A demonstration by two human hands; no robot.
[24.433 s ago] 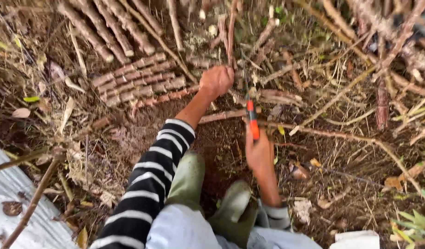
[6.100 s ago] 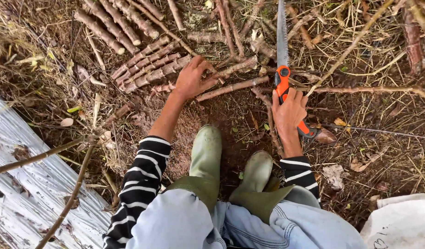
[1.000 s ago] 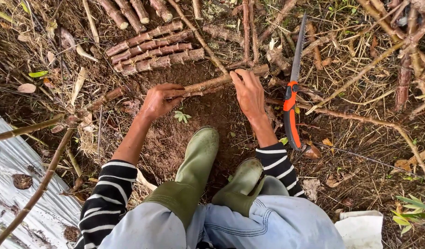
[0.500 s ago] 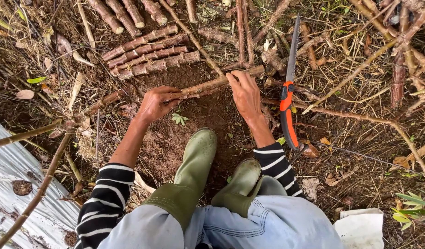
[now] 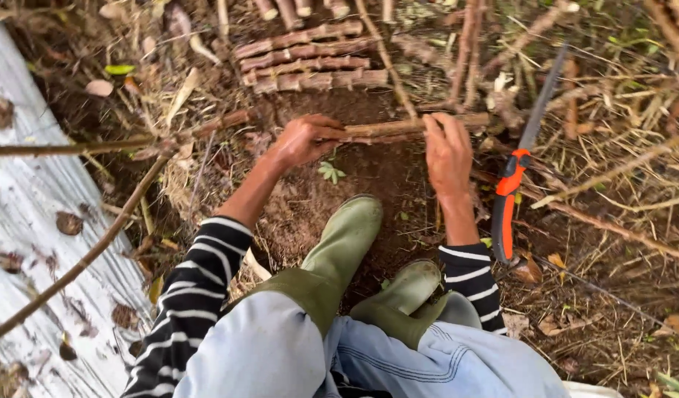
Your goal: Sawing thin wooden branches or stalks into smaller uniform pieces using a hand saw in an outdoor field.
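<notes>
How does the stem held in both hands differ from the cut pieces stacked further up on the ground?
The stem is one long piece gripped by the left hand and right hand; the cut pieces are shorter, several side by side, untouched. The stem lies nearer the boots. Both are brown, knobbly and lie roughly crosswise.

Soft, even daylight, faint shadows, sharp centre, slight motion blur toward edges

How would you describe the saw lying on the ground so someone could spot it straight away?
Start at the two green rubber boots in the middle and look right, just past the right hand gripping a brown stem. There the folding saw lies on the soil, blade pointing away. Its bright orange-and-black handle sets it apart from the brown sticks around it.
</notes>
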